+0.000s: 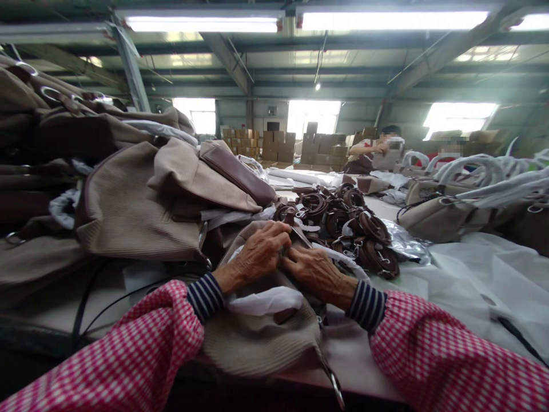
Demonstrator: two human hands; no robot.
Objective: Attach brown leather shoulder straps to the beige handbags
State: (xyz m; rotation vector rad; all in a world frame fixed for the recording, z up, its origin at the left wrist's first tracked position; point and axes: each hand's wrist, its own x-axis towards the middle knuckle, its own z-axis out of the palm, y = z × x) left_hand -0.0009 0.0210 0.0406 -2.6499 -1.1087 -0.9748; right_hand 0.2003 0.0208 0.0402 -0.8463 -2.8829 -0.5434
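A beige ribbed handbag (257, 337) lies in front of me on the table, with white wrapping paper (266, 300) across it. My left hand (259, 254) is closed on the bag's upper edge, fingers curled round a small metal fitting that I cannot make out. My right hand (315, 272) rests beside it, fingers pinched against the same spot. Both wrists show striped cuffs under pink checked sleeves. A metal ring (337, 389) hangs at the bag's near corner.
A tall heap of beige and brown handbags (141, 200) fills the left. Coiled brown leather straps (355, 223) lie just beyond my hands. Bags with white-wrapped handles (463, 200) stand at right, white sheeting (484, 274) before them. Two people sit at the far end near stacked cartons (278, 143).
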